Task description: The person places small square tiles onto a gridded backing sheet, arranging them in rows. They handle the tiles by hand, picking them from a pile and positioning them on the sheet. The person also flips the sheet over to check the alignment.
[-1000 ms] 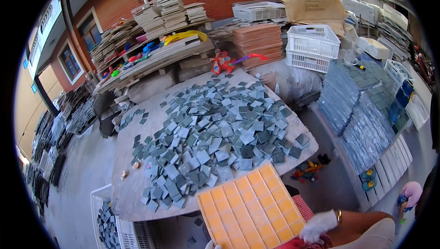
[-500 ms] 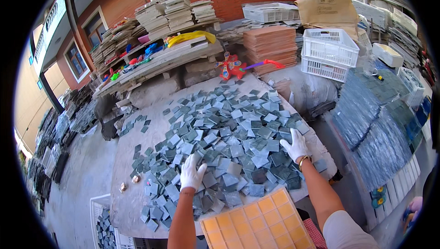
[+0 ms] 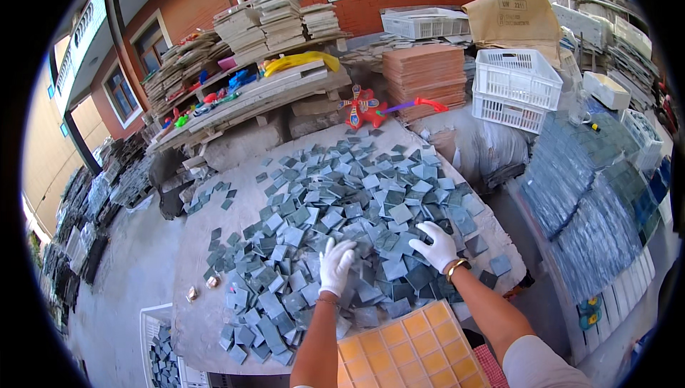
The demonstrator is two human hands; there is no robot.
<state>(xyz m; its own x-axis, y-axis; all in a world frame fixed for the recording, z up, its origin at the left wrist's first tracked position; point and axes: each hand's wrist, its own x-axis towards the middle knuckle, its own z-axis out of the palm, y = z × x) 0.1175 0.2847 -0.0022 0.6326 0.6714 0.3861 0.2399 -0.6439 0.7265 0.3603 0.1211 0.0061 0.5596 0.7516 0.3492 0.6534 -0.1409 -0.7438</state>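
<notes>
A wide heap of small square stone tiles (image 3: 385,234), grey, green and bluish, lies spread over a pale table. My left hand (image 3: 335,266), in a white glove, rests at the near middle of the heap with its fingers stretched out over the tiles. To its right, my right hand (image 3: 435,247), gloved too and with a gold bracelet at the wrist, touches the tiles with thumb and fingers apart. No tile shows in either hand. Just in front of me sits an orange-yellow grid tray (image 3: 410,349) divided into square compartments; my left forearm covers part of its left edge.
A white crate (image 3: 153,316) with tiles stands low at the table's left. Stacked white crates (image 3: 517,88) and plastic-wrapped slabs (image 3: 578,195) are on the right. Beyond the heap are a red toy (image 3: 362,108), reddish sheets (image 3: 424,74) and a bench of slabs (image 3: 264,95).
Both hands have moved inward, the left to the right and the right to the left, and are closer together. Some tiles between and around them have shifted.
</notes>
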